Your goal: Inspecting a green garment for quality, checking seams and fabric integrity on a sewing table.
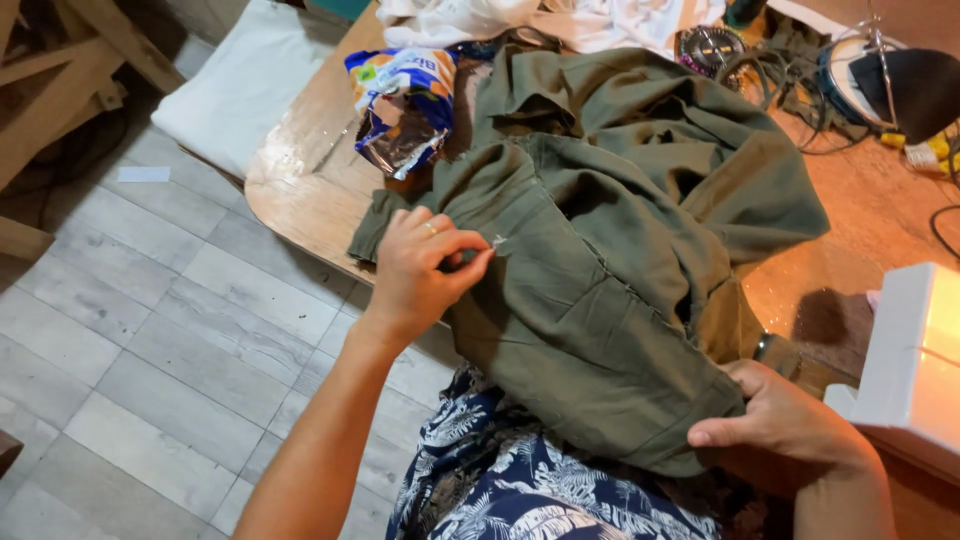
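I judge I'm mid-way picking a small pale thread bit (499, 240) off the crumpled olive-green cloth garment (610, 250) on the wooden table (300, 180), left hand (425, 265) pinching it, right hand (780, 415) clamping the hem; next needs a clean pull away.

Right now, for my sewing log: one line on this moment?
left hand: pinching olive garment | right hand: holding garment edge | sewing machine at right

Warm glare from the sewing machine (915, 360); picture fairly sharp.
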